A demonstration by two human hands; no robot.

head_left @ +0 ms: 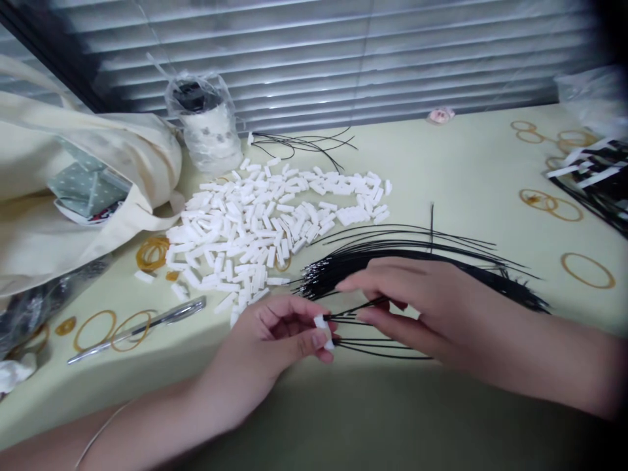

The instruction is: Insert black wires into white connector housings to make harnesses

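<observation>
White plastic housing (320, 322) sits low centre in my feed, just above the near edge of the table (466, 183); left hand (275, 340) has it pinched between thumb and fingertips, nearly closed, nothing else in the grip. Right hand (417, 307) is closed thumb-to-forefinger on one black wire (360, 306); its left end meets the housing; a few more wires fan out from the housing under that hand. My read: both pinches sit close to the joint because the parts are tiny and a short free length makes the wire end stiffer.

Wire bundle (417, 252) lies just behind the right hand; touching or not, cannot tell. Pile of housings (265, 216) is just beyond the left hand; both stocks look laid out within easy reach. Rubber bands (152, 254), pen (142, 328) and cloth bag (73, 196) are off to the left.

Pose: left forearm enters from lower left, palm turned inward, fingers curled; right forearm enters from the right edge, palm down, fingers arched over the wires.
</observation>
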